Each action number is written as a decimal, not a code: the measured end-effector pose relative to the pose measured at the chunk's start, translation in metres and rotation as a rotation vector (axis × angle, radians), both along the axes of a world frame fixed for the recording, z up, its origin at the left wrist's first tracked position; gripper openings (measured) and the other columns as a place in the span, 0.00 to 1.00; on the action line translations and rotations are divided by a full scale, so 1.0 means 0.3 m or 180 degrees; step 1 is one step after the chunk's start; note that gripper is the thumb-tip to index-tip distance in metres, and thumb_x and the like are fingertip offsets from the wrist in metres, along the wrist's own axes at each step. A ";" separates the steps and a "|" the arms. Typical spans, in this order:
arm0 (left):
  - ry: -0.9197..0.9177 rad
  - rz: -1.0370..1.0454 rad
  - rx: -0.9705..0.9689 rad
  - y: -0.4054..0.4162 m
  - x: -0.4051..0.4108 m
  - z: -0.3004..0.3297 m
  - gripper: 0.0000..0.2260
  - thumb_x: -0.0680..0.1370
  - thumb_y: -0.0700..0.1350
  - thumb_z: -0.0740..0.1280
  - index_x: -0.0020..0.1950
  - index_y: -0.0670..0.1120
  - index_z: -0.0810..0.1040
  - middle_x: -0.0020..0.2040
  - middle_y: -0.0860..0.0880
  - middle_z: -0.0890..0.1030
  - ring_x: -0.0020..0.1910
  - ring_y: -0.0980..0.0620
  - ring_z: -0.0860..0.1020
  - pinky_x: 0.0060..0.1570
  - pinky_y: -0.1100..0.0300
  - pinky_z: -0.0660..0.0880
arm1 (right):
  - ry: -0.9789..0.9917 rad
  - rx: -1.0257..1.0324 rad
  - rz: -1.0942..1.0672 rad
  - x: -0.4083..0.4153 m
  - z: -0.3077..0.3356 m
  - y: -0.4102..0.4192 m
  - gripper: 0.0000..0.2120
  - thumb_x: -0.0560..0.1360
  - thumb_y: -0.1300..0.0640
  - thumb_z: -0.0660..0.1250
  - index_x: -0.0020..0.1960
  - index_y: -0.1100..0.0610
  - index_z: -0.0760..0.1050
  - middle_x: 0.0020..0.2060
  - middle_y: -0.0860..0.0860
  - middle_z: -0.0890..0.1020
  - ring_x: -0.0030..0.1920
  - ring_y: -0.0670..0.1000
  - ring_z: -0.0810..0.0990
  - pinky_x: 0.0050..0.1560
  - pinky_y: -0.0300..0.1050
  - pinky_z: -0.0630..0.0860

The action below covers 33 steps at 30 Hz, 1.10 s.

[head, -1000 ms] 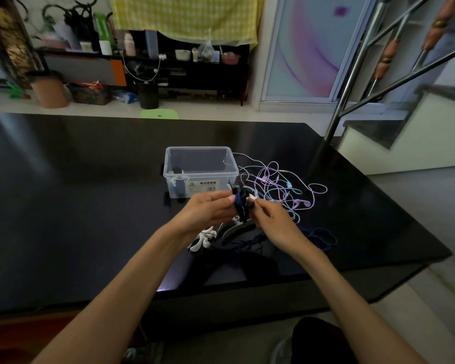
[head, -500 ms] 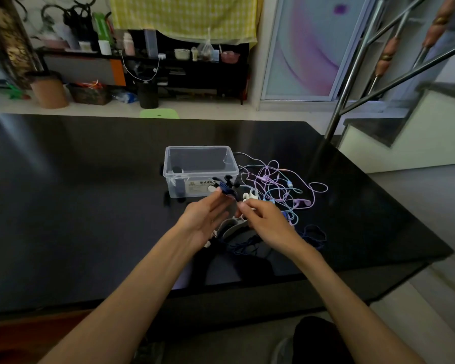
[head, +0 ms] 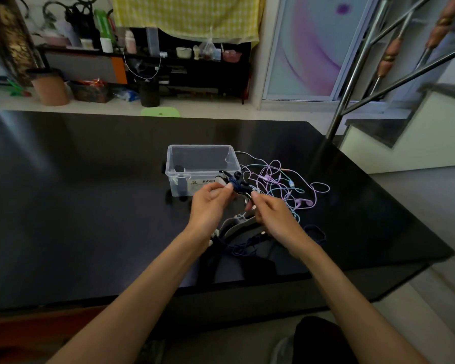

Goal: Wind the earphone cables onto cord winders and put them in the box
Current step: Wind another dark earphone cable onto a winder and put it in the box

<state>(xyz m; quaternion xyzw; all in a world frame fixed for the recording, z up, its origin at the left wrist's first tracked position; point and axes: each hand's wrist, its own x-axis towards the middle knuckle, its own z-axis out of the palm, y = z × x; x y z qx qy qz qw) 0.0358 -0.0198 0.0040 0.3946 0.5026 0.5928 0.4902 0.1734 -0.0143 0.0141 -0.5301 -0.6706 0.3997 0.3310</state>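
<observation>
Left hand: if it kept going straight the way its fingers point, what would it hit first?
The left hand points away and slightly right, holding a dark wound earphone. Straight on, it would likely meet the box near its front right corner, though depth is unclear.

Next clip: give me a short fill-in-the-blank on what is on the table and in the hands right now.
1. The clear plastic box has no ____ on it.
2. The left hand and right hand together hold a winder wrapped with dark ____ cable.
3. The loose pink and teal cables lie to the ____ of the box.

Missing words: lid; blue; right
</observation>
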 end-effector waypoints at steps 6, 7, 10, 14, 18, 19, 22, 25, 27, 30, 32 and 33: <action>0.0359 -0.0029 0.0445 -0.016 0.026 -0.010 0.04 0.78 0.38 0.65 0.48 0.47 0.72 0.45 0.46 0.82 0.46 0.52 0.81 0.50 0.62 0.78 | 0.0231 -0.0368 -0.0091 -0.002 0.015 -0.004 0.18 0.80 0.48 0.57 0.37 0.53 0.77 0.27 0.51 0.70 0.29 0.47 0.67 0.29 0.37 0.63; 0.0320 -0.0009 0.0453 -0.015 0.023 -0.013 0.05 0.78 0.38 0.65 0.47 0.47 0.72 0.45 0.46 0.82 0.46 0.51 0.81 0.50 0.61 0.78 | -0.0080 -0.0272 0.0136 0.000 0.018 -0.006 0.16 0.80 0.51 0.58 0.42 0.54 0.80 0.31 0.53 0.74 0.32 0.47 0.71 0.33 0.38 0.66; 0.0291 0.0008 0.0316 -0.009 0.007 -0.024 0.04 0.77 0.38 0.66 0.48 0.46 0.73 0.45 0.44 0.82 0.46 0.49 0.82 0.48 0.61 0.79 | -0.1345 0.0203 0.0776 0.020 0.033 -0.022 0.12 0.80 0.53 0.58 0.57 0.53 0.79 0.45 0.49 0.83 0.45 0.45 0.79 0.48 0.42 0.76; 0.0617 -0.0356 -0.0003 0.002 -0.007 -0.022 0.06 0.77 0.38 0.67 0.54 0.40 0.75 0.43 0.44 0.82 0.41 0.50 0.81 0.46 0.58 0.80 | -0.2504 0.0832 0.0773 0.070 0.071 -0.046 0.13 0.80 0.47 0.58 0.61 0.43 0.75 0.50 0.46 0.82 0.50 0.48 0.79 0.47 0.45 0.73; 0.1314 -0.0864 -0.0307 0.006 -0.028 -0.012 0.10 0.76 0.41 0.68 0.56 0.40 0.80 0.40 0.46 0.82 0.36 0.56 0.78 0.44 0.61 0.78 | -0.2195 0.1229 0.0624 0.105 0.092 -0.044 0.10 0.74 0.44 0.67 0.50 0.45 0.82 0.36 0.42 0.81 0.37 0.39 0.75 0.37 0.35 0.66; 0.1389 -0.1061 -0.0412 0.001 -0.030 -0.003 0.11 0.77 0.41 0.68 0.58 0.41 0.79 0.41 0.46 0.81 0.36 0.56 0.77 0.42 0.63 0.77 | -0.2124 0.1180 0.0606 0.115 0.095 -0.038 0.09 0.72 0.43 0.69 0.47 0.45 0.82 0.30 0.41 0.77 0.33 0.38 0.73 0.35 0.34 0.65; 0.1625 -0.1737 -0.0711 -0.013 -0.048 0.030 0.13 0.77 0.42 0.67 0.61 0.43 0.78 0.42 0.49 0.81 0.37 0.58 0.78 0.38 0.69 0.75 | -0.1642 0.0793 0.0836 0.157 0.097 -0.020 0.05 0.70 0.45 0.72 0.42 0.44 0.82 0.26 0.46 0.76 0.29 0.40 0.72 0.35 0.36 0.66; 0.1785 -0.2314 -0.0880 -0.020 -0.073 0.048 0.14 0.78 0.43 0.65 0.64 0.46 0.77 0.45 0.52 0.82 0.39 0.60 0.80 0.40 0.68 0.77 | -0.1078 0.0425 0.1121 0.185 0.098 -0.022 0.04 0.71 0.52 0.72 0.45 0.46 0.83 0.33 0.47 0.81 0.32 0.41 0.74 0.37 0.35 0.69; 0.1833 -0.2557 -0.0909 -0.025 -0.079 0.057 0.14 0.79 0.43 0.64 0.65 0.47 0.76 0.46 0.54 0.82 0.39 0.61 0.81 0.40 0.68 0.77 | -0.1037 0.0468 0.1087 0.187 0.095 -0.027 0.05 0.71 0.53 0.72 0.47 0.46 0.83 0.33 0.39 0.81 0.34 0.38 0.76 0.37 0.32 0.69; 0.1926 -0.2733 -0.0917 -0.027 -0.079 0.066 0.14 0.80 0.44 0.63 0.66 0.50 0.76 0.50 0.51 0.83 0.41 0.61 0.81 0.41 0.68 0.76 | -0.1283 0.0813 0.0871 0.180 0.091 -0.027 0.06 0.70 0.50 0.72 0.47 0.43 0.83 0.31 0.32 0.79 0.36 0.35 0.77 0.37 0.30 0.68; 0.1931 -0.2775 -0.0923 -0.028 -0.082 0.070 0.13 0.80 0.45 0.63 0.64 0.51 0.76 0.50 0.51 0.83 0.40 0.63 0.80 0.41 0.67 0.75 | -0.1409 0.1045 0.0795 0.174 0.092 -0.030 0.07 0.70 0.47 0.71 0.47 0.41 0.83 0.32 0.31 0.78 0.37 0.35 0.77 0.37 0.31 0.67; 0.1931 -0.2798 -0.0921 -0.028 -0.084 0.072 0.12 0.80 0.45 0.62 0.62 0.52 0.77 0.49 0.51 0.83 0.39 0.64 0.80 0.41 0.67 0.74 | -0.1442 0.1116 0.0788 0.171 0.093 -0.032 0.07 0.70 0.46 0.71 0.48 0.40 0.83 0.32 0.30 0.78 0.38 0.34 0.76 0.37 0.30 0.67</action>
